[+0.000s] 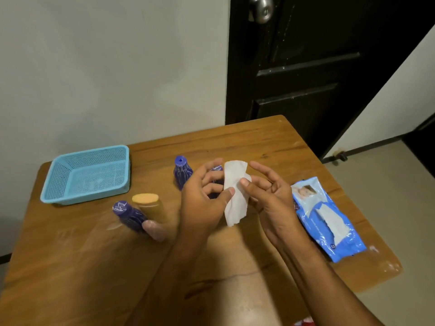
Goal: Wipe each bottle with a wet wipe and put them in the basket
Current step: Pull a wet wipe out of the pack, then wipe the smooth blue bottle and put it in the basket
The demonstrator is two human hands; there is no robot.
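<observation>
Pinching white wet wipe (235,191): left hand (204,196), right hand (270,198).

A: Where does the one view sit?

B: On the person's head, looking forward and down over a wooden table (211,267). It is wide-angle, so straight edges bow near the frame's borders.

A: How near?

B: Close. Both forearms enter from about 6 o'clock, and the left hand (202,198) and right hand (270,201) meet near the middle of the frame.

A: And which way does it face?

B: Toward a pale wall (106,67) at 11 o'clock and a dark door (306,67) at 1 o'clock. The far table edge runs across the middle, with floor (388,196) showing at 3 o'clock.

A: Any overlap with a second view?

B: There is only this one.
</observation>
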